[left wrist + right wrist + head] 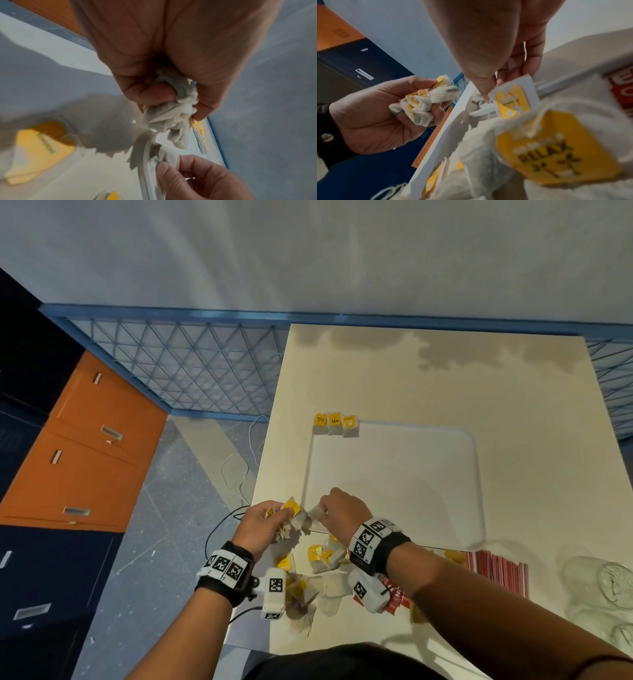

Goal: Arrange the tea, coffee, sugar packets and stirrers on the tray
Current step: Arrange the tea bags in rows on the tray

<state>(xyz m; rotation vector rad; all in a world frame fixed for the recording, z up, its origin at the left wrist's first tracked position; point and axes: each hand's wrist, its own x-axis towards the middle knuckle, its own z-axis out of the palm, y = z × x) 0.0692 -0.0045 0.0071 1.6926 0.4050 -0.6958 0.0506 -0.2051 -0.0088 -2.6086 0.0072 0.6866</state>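
My left hand [265,523] grips a bunch of tea bags [291,518] with yellow tags at the tray's near left corner; in the right wrist view the bunch [423,106] lies crumpled in the palm. My right hand [337,510] pinches a single tea bag [510,100] just beside it, over the rim of the white tray [479,474]. Three tea bags [335,424] stand in a row at the tray's far left corner. More loose tea bags [325,559] lie on the table under my wrists.
Red stirrers [500,571] lie in a row right of my right forearm, red packets [394,597] beneath it. Clear glasses [599,587] stand at the table's right edge. The table's left edge drops to a floor with cables; orange and blue cabinets [85,446] stand left.
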